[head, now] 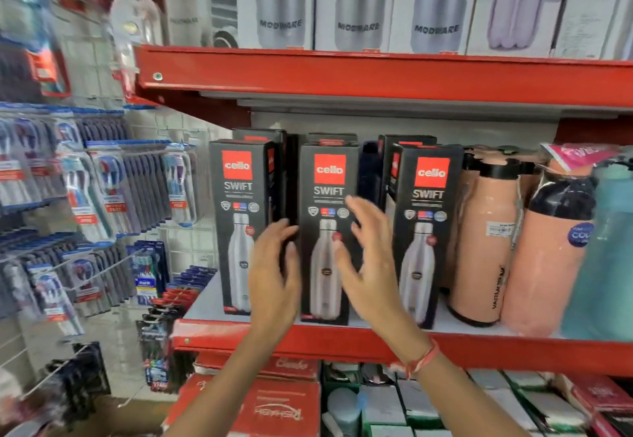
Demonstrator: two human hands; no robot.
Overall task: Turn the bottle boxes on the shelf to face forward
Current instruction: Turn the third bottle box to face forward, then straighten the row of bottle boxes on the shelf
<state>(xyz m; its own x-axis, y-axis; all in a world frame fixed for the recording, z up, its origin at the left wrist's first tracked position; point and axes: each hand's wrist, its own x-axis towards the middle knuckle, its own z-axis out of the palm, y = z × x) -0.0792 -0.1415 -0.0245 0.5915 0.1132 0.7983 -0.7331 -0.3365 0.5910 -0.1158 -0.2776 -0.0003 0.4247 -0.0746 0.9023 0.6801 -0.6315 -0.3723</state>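
Three black bottle boxes with a red logo stand in a front row on the white shelf board [205, 303], printed fronts facing me: a left box [239, 197], a middle box [327, 203] and a right box [426, 210]. More black boxes stand behind them, partly hidden. My left hand [274, 269] is at the left edge of the middle box, fingers extended, in front of the left box's lower right corner. My right hand [368, 258] hovers with spread fingers at the middle box's right edge. Neither hand visibly grips anything.
Peach bottles [486, 241] and a teal bottle [606, 251] stand right of the boxes. White bottle boxes [358, 8] fill the shelf above its red lip [376, 73]. Toothbrush packs [109, 190] hang on the left. Red and white cartons [284, 406] lie below.
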